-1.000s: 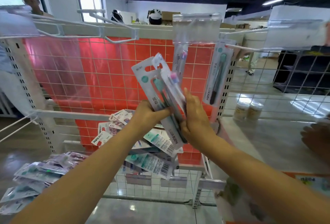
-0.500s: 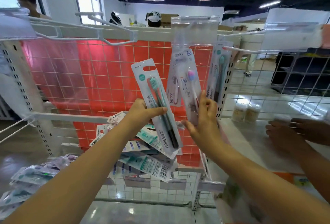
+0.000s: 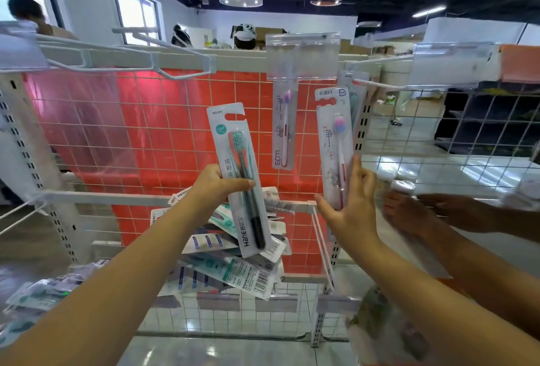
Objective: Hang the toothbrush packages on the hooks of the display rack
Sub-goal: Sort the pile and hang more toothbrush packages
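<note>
My left hand [image 3: 216, 184] grips a white package with a green toothbrush [image 3: 239, 178], held upright in front of the red grid panel. A bundle of more packages [image 3: 233, 266] hangs below that hand. My right hand [image 3: 350, 205] holds a package with a pink-bristled toothbrush [image 3: 334, 149] by its lower end, its top raised toward the right-hand hook [image 3: 377, 84]. One pink toothbrush package [image 3: 283, 129] hangs on the middle hook under a clear label holder [image 3: 302, 56]. A green package [image 3: 355, 97] hangs behind on the right hook.
An empty white hook [image 3: 181, 64] sticks out at upper left. More packages [image 3: 35, 298] lie at lower left. Another person's hands [image 3: 432, 213] reach in from the right near small jars [image 3: 403, 181]. White wire grid [image 3: 467, 126] stands at the right.
My right hand has carried the pink toothbrush package away from the bundle, rightward and upward toward the right hook. My left hand stays with the green package. Another person's hands came in at right.
</note>
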`<state>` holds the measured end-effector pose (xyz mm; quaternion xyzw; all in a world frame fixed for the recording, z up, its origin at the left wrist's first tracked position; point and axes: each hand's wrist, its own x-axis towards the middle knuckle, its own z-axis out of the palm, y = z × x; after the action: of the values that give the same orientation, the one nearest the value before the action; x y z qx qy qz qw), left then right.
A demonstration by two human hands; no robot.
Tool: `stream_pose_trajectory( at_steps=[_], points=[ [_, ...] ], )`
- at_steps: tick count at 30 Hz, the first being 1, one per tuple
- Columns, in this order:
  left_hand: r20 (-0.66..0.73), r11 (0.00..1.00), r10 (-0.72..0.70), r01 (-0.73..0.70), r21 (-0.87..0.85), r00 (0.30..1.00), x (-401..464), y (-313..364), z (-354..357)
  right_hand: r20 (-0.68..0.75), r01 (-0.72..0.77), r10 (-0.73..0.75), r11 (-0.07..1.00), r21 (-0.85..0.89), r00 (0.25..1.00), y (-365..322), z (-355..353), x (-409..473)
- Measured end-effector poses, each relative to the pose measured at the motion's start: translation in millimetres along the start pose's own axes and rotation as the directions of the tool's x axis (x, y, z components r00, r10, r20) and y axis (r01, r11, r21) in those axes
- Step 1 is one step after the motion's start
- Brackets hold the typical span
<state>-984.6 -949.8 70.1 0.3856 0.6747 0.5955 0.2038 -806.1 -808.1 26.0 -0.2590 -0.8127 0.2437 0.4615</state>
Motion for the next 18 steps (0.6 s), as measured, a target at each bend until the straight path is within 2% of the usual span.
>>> stream_pose_trajectory(
  at_steps=[9, 18],
  points=[
    [0.007, 1.0, 0.012, -0.012, 0.008, 1.0, -1.8, -2.3, -6.9, 0.02, 0.014, -0.012, 0.997, -0.077, 1.0, 6.2, 1.7, -5.7],
    [0.016, 0.999, 0.037, -0.037, 0.013, 0.999, -2.8, -5.3, -7.4, 0.006, 0.033, -0.033, 0.999, 0.014, 0.999, -20.9, 14.2, 10.3]
  ],
)
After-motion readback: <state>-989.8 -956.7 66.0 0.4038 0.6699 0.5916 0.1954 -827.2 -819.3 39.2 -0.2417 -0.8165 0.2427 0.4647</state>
